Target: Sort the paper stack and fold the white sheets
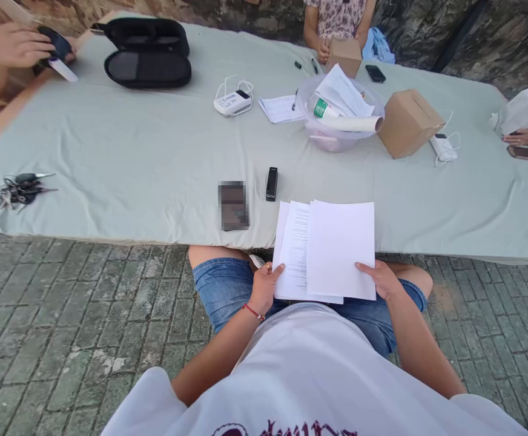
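I hold a stack of white paper sheets (332,248) over my lap, their top edge resting on the near edge of the table (155,151). My left hand (264,284) grips the printed sheets at their lower left corner, thumb on top. My right hand (379,278) pinches the blank top sheet at its lower right corner. A black stapler (272,183) and a dark phone (234,206) lie on the grey-green cloth just beyond the papers.
On the table: a bunch of keys (21,188) at left, an open black case (148,51), a white device with cable (232,100), a clear bowl (336,136) of papers, cardboard boxes (407,121). Other people's hands are at far left (12,45), far side (323,51) and right (521,138).
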Demonstrator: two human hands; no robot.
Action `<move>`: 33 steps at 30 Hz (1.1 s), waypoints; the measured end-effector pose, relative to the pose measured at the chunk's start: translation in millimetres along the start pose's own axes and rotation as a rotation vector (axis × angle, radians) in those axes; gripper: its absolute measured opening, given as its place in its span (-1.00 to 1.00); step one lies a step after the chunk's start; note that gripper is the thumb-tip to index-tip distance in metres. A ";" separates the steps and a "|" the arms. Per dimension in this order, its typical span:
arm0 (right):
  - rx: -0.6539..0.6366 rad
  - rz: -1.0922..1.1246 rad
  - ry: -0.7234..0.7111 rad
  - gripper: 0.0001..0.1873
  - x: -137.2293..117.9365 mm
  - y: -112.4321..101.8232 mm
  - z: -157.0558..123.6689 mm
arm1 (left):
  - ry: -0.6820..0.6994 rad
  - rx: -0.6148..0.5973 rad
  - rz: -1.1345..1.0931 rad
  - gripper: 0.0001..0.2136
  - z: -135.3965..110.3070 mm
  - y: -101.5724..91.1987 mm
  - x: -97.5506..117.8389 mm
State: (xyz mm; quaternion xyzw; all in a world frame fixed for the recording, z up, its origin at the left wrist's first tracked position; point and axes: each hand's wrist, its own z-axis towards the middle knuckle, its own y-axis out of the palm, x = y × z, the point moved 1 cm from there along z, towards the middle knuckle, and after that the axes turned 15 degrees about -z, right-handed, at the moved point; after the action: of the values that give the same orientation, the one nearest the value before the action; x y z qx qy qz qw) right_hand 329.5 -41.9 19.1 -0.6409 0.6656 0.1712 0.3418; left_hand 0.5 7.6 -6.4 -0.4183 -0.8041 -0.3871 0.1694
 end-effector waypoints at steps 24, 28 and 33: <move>0.120 0.121 -0.106 -0.53 6.0 -6.8 15.3 | -0.149 -0.083 -0.100 -0.67 -2.3 0.2 -6.5; 0.027 0.174 -0.078 -0.48 3.5 -6.8 10.0 | -0.174 -0.059 -0.114 -0.73 -3.2 2.6 -6.4; -0.175 0.158 -0.041 -0.55 4.9 20.3 7.0 | -0.226 -0.115 -0.162 -0.66 -7.5 6.6 -4.7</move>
State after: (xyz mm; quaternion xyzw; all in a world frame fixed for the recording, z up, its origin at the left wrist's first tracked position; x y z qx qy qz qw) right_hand 311.8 -38.4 6.6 -0.6104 0.6894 0.2680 0.2836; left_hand 8.2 1.7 -1.3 -0.4019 -0.8256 -0.3955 0.0218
